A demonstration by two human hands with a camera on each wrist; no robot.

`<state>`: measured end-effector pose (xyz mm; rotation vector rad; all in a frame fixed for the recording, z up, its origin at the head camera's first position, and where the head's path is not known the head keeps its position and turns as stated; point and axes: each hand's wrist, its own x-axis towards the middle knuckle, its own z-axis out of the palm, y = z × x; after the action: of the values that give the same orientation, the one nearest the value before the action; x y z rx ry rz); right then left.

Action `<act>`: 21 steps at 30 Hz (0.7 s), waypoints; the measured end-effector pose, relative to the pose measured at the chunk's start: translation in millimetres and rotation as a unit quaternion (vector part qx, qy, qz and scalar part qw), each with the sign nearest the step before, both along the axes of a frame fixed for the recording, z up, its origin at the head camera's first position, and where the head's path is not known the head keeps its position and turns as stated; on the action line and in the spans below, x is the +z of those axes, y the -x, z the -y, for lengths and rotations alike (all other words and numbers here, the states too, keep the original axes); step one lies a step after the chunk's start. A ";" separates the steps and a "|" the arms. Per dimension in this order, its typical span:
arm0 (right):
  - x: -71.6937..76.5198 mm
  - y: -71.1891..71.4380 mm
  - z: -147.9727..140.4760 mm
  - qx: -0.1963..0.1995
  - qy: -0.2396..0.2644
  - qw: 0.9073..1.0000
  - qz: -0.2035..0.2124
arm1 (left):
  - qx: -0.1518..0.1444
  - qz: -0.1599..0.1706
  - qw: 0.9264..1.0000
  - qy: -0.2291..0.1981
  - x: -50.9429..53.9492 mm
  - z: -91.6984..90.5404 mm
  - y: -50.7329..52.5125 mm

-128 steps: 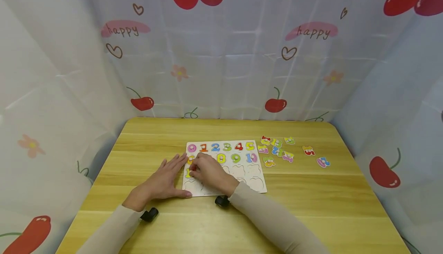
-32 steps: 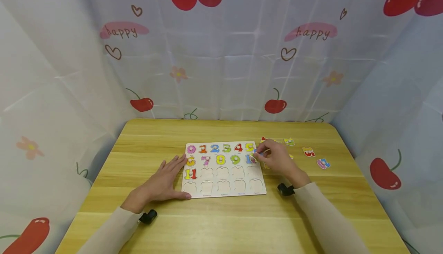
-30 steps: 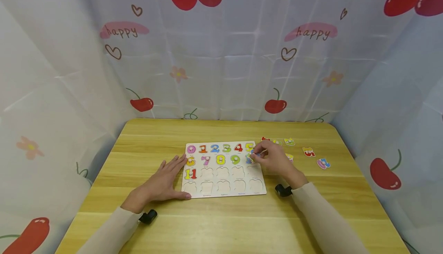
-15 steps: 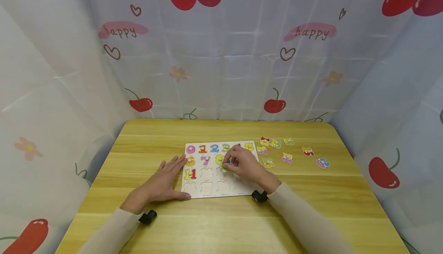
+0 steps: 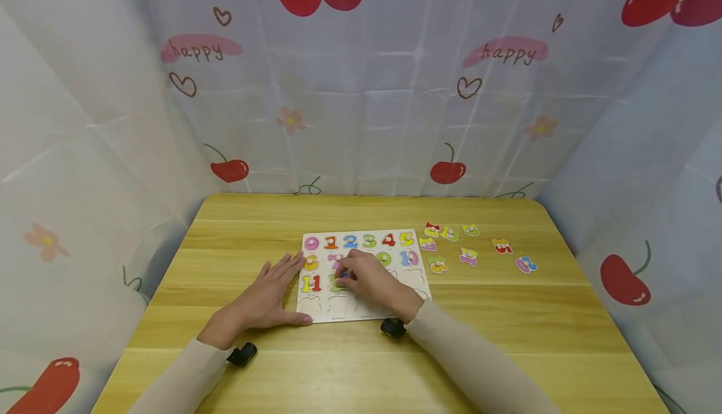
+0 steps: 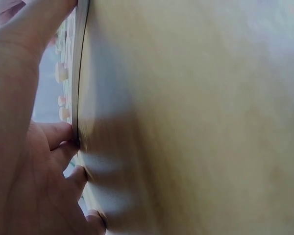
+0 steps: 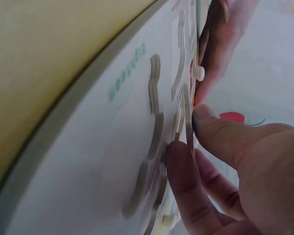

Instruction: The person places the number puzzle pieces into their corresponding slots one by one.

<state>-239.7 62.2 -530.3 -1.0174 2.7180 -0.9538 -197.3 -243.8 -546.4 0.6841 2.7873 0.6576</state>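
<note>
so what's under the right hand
The number board, with a piece partly showing at the right hand; the 7 peeks out too. The right wrist view adds a cutout. In the head view, the board's middle and the rest of that piece are covered.

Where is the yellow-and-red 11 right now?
In the head view, the 11 is leftmost in the third row of the puzzle board, just below the 6, near the left hand.

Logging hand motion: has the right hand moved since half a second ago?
Yes, the right hand moved left across the puzzle board, toward the 11 piece.
</note>
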 end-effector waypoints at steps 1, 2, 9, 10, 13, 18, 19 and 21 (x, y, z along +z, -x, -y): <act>-0.3 -0.6 1.4 0.000 -0.002 1.000 -0.001 | 0.000 0.000 1.000 0.000 0.0 -0.2 0.0; -0.4 -0.8 2.7 -0.001 -0.003 1.000 -0.002 | 0.000 0.000 1.000 0.000 0.0 -0.4 0.0; 1.7 -5.0 7.6 -0.023 -0.023 0.999 0.003 | -0.002 -0.001 1.000 0.002 -0.1 -0.5 0.1; 2.1 -5.7 8.1 -0.026 -0.027 0.999 0.003 | -0.002 -0.001 1.000 0.002 0.0 -0.5 0.1; 0.9 -6.4 9.3 -0.034 -0.031 0.999 0.003 | -0.002 -0.001 1.000 0.003 0.3 -0.5 -0.1; -1.2 -5.3 9.2 -0.041 -0.032 0.999 -0.004 | 0.000 0.000 1.000 0.004 0.5 -0.5 -0.2; -1.4 -5.1 8.7 -0.041 -0.032 0.999 -0.004 | 0.000 0.000 1.000 0.004 0.4 -0.3 -0.2; -2.1 -4.8 7.2 -0.041 -0.033 0.999 -0.002 | 0.000 0.001 1.000 0.005 0.4 -0.2 -0.1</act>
<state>-234.9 55.0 -532.4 -0.9050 2.7940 -0.8691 -197.2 -243.7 -546.0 0.6801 2.7870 0.6450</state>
